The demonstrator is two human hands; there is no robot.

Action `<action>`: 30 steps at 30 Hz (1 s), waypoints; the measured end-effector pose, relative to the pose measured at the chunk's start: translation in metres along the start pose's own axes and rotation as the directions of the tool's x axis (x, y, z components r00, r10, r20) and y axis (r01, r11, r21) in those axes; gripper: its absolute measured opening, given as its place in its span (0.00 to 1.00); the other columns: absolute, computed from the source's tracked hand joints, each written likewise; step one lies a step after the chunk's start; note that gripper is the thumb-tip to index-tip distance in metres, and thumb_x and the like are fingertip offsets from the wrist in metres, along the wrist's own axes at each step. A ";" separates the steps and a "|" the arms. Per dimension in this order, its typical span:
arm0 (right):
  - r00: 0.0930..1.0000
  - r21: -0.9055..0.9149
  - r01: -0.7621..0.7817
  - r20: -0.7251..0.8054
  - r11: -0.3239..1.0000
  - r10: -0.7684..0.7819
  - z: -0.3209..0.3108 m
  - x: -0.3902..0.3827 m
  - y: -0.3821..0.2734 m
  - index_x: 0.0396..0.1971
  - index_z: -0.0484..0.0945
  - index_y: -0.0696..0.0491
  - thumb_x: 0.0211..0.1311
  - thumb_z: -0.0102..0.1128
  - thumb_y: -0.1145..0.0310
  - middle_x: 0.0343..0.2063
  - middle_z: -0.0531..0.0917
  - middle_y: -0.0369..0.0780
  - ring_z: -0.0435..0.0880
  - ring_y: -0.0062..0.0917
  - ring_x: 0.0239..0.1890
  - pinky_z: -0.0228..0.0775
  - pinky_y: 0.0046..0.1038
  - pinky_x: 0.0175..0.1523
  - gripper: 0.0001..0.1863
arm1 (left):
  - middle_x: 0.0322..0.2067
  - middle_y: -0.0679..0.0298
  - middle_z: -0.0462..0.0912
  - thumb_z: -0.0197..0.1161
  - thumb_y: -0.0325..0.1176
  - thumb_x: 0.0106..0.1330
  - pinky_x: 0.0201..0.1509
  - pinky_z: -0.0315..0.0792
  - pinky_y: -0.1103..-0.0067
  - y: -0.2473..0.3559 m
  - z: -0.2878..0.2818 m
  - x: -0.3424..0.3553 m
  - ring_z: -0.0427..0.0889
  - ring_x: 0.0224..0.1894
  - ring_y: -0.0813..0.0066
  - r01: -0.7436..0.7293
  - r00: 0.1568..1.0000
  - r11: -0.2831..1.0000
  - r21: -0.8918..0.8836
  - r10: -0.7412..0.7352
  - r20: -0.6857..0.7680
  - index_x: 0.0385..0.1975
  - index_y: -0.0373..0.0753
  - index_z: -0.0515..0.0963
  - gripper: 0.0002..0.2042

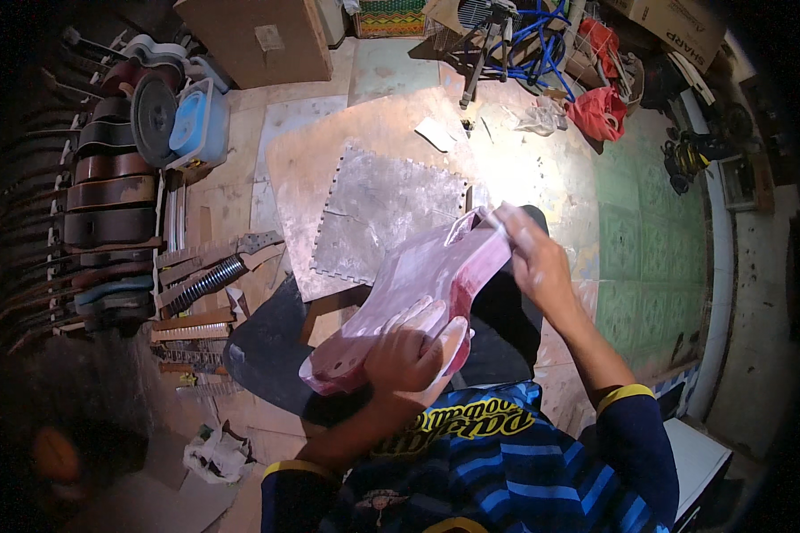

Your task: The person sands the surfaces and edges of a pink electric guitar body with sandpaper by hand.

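A pinkish-red electric guitar body [409, 280], coated with pale dust, lies slanted across my lap, with a few holes at its near left end. My left hand [409, 351], dusty white, grips its lower part, the fingers across the face and the thumb by the right side. At the far right corner my right hand [532, 253] is closed against the edge, its fingers smeared by motion. Something pale shows at those fingertips; I cannot make out what it is. Beyond the body, a grey foam mat [382, 200] with toothed edges rests on a wooden board [298, 147].
Several guitars [111, 195] hang in a row at the left. Guitar necks [209, 289] lie beside my left knee. A blue container [191, 120] stands farther back. Blue hose [542, 44], a red bag [598, 114] and a carton [676, 27] are at the far right.
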State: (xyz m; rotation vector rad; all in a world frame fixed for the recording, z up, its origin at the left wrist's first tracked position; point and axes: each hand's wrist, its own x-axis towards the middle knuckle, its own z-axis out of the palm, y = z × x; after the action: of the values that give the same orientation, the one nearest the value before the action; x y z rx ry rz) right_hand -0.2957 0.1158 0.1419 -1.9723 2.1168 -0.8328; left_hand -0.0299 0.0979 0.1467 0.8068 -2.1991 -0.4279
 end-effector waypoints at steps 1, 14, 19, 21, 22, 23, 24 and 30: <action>0.999 0.021 -0.020 0.049 1.000 0.019 0.004 -0.009 -0.006 0.67 0.75 0.51 0.51 0.57 0.85 0.56 0.83 0.55 0.88 0.46 0.50 0.82 0.37 0.55 0.38 | 0.25 0.66 0.71 0.78 0.36 0.56 0.25 0.68 0.66 -0.001 0.002 -0.005 0.77 0.25 0.62 0.026 0.998 1.000 -0.005 -0.026 0.056 0.46 0.55 0.86 0.17; 0.995 0.129 0.086 0.046 0.988 -0.093 0.020 -0.030 -0.036 0.62 0.79 0.55 0.48 0.55 0.86 0.58 0.82 0.54 0.87 0.45 0.53 0.81 0.38 0.58 0.36 | 0.33 0.59 0.83 0.78 0.34 0.49 0.32 0.75 0.59 0.000 -0.012 0.022 0.83 0.34 0.49 0.059 0.994 0.998 -0.019 -0.057 0.091 0.53 0.54 0.84 0.26; 0.991 0.146 0.048 -0.131 0.988 -0.028 0.040 -0.019 -0.017 0.63 0.78 0.56 0.51 0.54 0.87 0.59 0.82 0.55 0.84 0.49 0.59 0.78 0.39 0.64 0.34 | 0.41 0.55 0.86 0.77 0.32 0.49 0.34 0.78 0.60 0.000 -0.004 0.032 0.85 0.38 0.48 0.055 0.998 0.997 -0.047 -0.056 -0.007 0.53 0.54 0.84 0.26; 0.996 0.246 0.086 -0.009 0.966 -0.086 0.023 -0.021 -0.058 0.62 0.79 0.53 0.50 0.53 0.88 0.57 0.84 0.54 0.87 0.47 0.56 0.81 0.40 0.59 0.35 | 0.42 0.55 0.86 0.78 0.32 0.50 0.35 0.78 0.59 -0.005 -0.002 0.025 0.85 0.39 0.48 0.081 0.997 0.996 -0.046 -0.081 -0.003 0.54 0.53 0.83 0.27; 0.994 0.146 0.113 -0.017 0.983 -0.112 0.025 -0.022 -0.037 0.62 0.79 0.54 0.50 0.53 0.87 0.56 0.84 0.54 0.87 0.48 0.55 0.81 0.40 0.59 0.35 | 0.43 0.54 0.86 0.78 0.32 0.50 0.36 0.78 0.58 -0.006 -0.001 0.024 0.85 0.40 0.47 0.088 0.996 0.995 -0.050 -0.088 0.000 0.54 0.53 0.83 0.27; 0.991 0.044 0.135 -0.022 0.990 -0.134 0.030 -0.021 -0.006 0.62 0.79 0.55 0.50 0.53 0.87 0.56 0.84 0.54 0.87 0.48 0.55 0.81 0.40 0.59 0.35 | 0.44 0.54 0.86 0.78 0.32 0.51 0.37 0.79 0.58 -0.006 -0.002 0.025 0.86 0.40 0.47 0.080 0.997 0.996 -0.047 -0.080 -0.006 0.55 0.52 0.82 0.27; 0.990 0.138 0.025 -0.144 0.990 -0.005 0.036 -0.011 0.011 0.62 0.79 0.56 0.51 0.52 0.87 0.55 0.84 0.54 0.87 0.49 0.52 0.82 0.40 0.58 0.34 | 0.45 0.54 0.86 0.78 0.33 0.51 0.38 0.79 0.58 -0.005 -0.004 0.028 0.86 0.41 0.47 0.076 0.997 0.996 -0.038 -0.077 -0.014 0.55 0.51 0.82 0.27; 0.995 0.157 0.097 -0.047 0.983 -0.091 0.030 -0.023 -0.038 0.59 0.81 0.56 0.51 0.54 0.86 0.55 0.84 0.54 0.89 0.45 0.50 0.83 0.39 0.54 0.32 | 0.47 0.51 0.85 0.80 0.35 0.54 0.44 0.80 0.58 -0.008 -0.003 0.029 0.85 0.45 0.47 0.124 0.992 0.992 -0.024 -0.124 -0.011 0.55 0.46 0.81 0.27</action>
State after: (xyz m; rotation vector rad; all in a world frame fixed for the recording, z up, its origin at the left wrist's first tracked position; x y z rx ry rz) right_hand -0.2458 0.1286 0.1281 -2.0015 1.9229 -1.0313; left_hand -0.0402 0.0725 0.1601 0.9339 -2.1359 -0.5076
